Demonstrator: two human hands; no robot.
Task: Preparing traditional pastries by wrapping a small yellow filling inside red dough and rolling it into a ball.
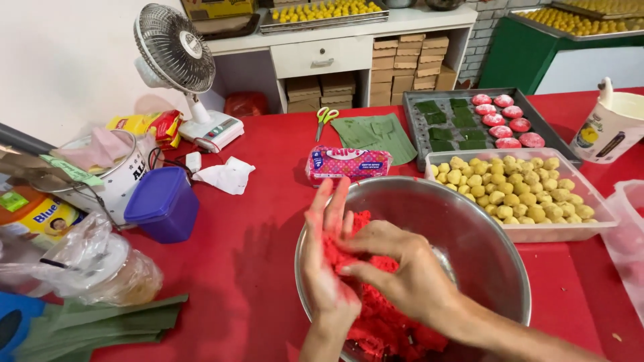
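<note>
My left hand (327,268) is held flat and upright over a steel bowl (469,221), palm stained red, with a lump of red dough (345,251) pressed against it. From the right, my right hand (402,268) pinches that lump with its fingertips. More red dough (382,328) lies in the bottom of the bowl under both hands. Behind the bowl stands a clear tub of several yellow balls (516,188). A dark tray (417,134) holds green leaf squares (449,124) and several red-pink cakes (503,121).
On the red table (261,234): a pink packet (349,163), folded green leaves (376,134), scissors (325,117), a white fan (178,60), a blue tub (163,203), a white bucket (114,174), bagged jars (87,268), leaf strips (94,325), and a white jug (614,127).
</note>
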